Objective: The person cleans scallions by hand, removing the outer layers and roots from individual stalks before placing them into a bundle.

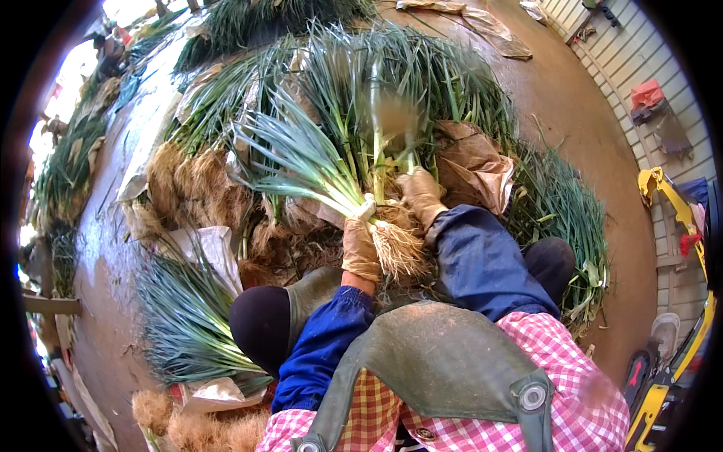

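Observation:
A small bunch of green onions (320, 175) slants up to the left, its pale stems and stringy roots toward me. My left hand (361, 247), in a tan glove, is closed around the bunch just above the roots. My right hand (423, 194), gloved the same way, is closed at the foot of an upright green onion stalk (410, 151); its fingertips are partly hidden. Another thick stalk (376, 113) stands between the hands. A blurred brown spot covers part of the stalks.
A broad heap of green onions (459, 71) spreads ahead, with brown root clusters (199, 184) at its left. Other piles lie by my left knee (181, 316) and at right (561, 203). Crumpled brown paper (474, 162) rests beside my right hand. A yellow metal frame (693, 331) stands far right.

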A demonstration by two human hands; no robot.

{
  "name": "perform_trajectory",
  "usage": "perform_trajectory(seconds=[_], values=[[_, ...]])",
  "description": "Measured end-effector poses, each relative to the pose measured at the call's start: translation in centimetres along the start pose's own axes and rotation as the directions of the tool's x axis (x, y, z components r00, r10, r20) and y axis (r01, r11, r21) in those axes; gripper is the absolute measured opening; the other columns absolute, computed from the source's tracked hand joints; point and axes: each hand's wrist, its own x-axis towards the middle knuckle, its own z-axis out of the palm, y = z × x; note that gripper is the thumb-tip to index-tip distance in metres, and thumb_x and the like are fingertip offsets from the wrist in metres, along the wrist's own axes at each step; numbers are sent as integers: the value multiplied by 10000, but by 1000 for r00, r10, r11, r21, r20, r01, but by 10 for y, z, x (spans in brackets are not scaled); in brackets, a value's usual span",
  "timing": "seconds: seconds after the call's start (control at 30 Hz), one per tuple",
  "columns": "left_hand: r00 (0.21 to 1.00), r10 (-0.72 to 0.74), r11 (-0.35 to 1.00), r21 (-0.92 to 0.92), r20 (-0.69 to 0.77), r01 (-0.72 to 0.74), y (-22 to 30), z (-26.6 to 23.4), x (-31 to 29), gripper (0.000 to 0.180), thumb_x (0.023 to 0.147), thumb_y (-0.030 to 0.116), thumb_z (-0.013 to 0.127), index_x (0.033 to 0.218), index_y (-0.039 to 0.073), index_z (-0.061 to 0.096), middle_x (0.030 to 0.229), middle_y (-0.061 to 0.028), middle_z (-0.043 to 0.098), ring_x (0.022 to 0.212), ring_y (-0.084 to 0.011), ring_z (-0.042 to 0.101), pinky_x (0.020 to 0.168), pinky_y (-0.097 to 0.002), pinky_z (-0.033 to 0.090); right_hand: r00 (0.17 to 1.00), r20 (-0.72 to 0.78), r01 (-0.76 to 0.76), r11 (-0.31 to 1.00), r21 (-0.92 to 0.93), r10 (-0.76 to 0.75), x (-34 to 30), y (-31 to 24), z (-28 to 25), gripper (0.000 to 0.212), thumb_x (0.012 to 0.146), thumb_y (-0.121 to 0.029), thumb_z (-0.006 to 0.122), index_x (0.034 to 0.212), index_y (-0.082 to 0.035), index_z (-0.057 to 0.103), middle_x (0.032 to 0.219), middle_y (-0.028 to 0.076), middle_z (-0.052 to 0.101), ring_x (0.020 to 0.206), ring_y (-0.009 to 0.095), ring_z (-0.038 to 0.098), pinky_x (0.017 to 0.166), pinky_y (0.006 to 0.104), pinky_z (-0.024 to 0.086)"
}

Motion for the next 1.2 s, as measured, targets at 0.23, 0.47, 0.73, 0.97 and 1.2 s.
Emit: perform_trajectory(seconds=[0.23, 0.47, 0.73, 0.97, 1.2], values=[[995, 50, 990, 135, -86, -38, -3, 2, -3, 134, 827, 42, 599, 956, 5, 605, 745, -46, 588, 529, -144, 557, 452, -247, 479, 928, -355, 38, 978, -205, -110, 62, 9, -53, 269, 912, -318, 533, 1036, -81, 565, 875, 150, 642, 815, 308, 624, 705, 406, 475], [986, 154, 893, 436, -61, -112, -29, -15, 18, 139, 806, -2, 608, 945, -4, 605, 726, -56, 598, 491, -146, 531, 431, -238, 449, 959, -154, 281, 866, 414, -238, 49, -5, -34, 540, 875, -370, 638, 1263, -29, 481, 1076, 96, 627, 1004, 199, 572, 861, 338, 461], [995, -19, 982, 185, -98, 37, -17, 13, -8, 141, 805, 3, 617, 938, -20, 578, 692, -74, 593, 467, -148, 519, 428, -256, 446, 993, 114, 3, 1000, 29, -7, -19, -60, -29, 636, 812, -475, 647, 1197, 23, 553, 1053, 176, 638, 938, 278, 599, 862, 314, 453], [988, -125, 988, 81, -93, 132, -24, -8, 3, 142, 797, -27, 582, 936, -1, 570, 745, -47, 575, 613, -160, 553, 565, -259, 478, 945, -30, 314, 931, -188, -325, -20, -71, -21, 438, 910, -469, 504, 986, -56, 629, 874, 173, 648, 828, 347, 592, 760, 375, 458], [998, 38, 980, 198, -51, -27, -12, -12, 9, 78, 796, -37, 591, 874, -32, 593, 609, -34, 553, 451, -124, 502, 411, -249, 428, 617, 618, 388, 871, 300, -487, -36, -43, -48, 261, 891, -268, 625, 948, -18, 674, 772, -9, 626, 728, 91, 536, 670, 270, 464]])
